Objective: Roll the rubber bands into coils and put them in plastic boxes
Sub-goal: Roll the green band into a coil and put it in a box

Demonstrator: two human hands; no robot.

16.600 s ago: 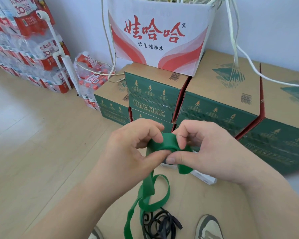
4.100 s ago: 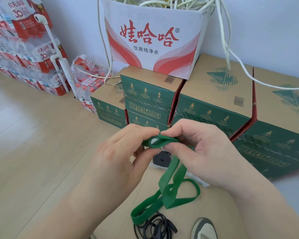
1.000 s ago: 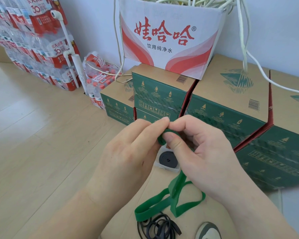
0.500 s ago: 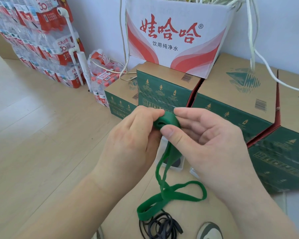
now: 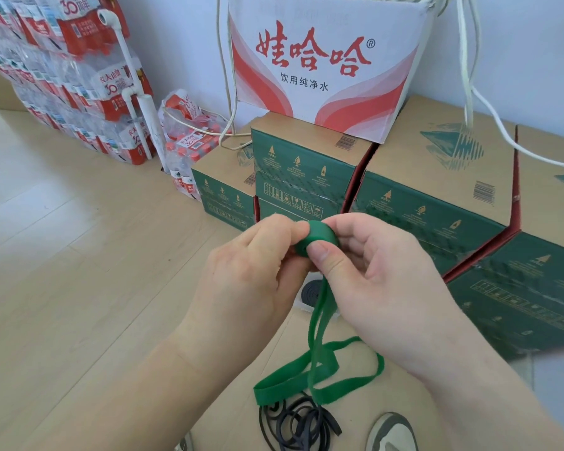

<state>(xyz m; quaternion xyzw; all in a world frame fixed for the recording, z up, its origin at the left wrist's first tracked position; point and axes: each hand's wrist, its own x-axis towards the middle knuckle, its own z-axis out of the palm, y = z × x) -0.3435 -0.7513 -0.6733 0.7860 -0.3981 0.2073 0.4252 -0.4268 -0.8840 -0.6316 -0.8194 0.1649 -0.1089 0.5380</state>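
The green rubber band [image 5: 319, 237] is sitting partly rolled into a small coil, held in the air between both hands above a brown cardboard sheet [image 5: 241, 415]. The left hand [image 5: 251, 275] is pinching the coil's left side with curled fingers. The right hand [image 5: 381, 281] is clamping it from the right, its thumb [image 5: 326, 258] pressing on the front face and its fingers wrapping behind. The unrolled rest of the band is hanging straight down from the coil and lying in loose loops on the cardboard.

Just beside those loops, at the sheet's near edge, a tangle of black rubber bands [image 5: 293, 424] is lying, with a shoe [image 5: 391, 431] to its right. At the far edge, mostly hidden behind the hands, a clear plastic box [image 5: 302, 305] is holding a black coil [image 5: 310, 292]. Green cartons [image 5: 420, 203] are standing beyond, carrying a white carton [image 5: 323, 60] with red lettering.
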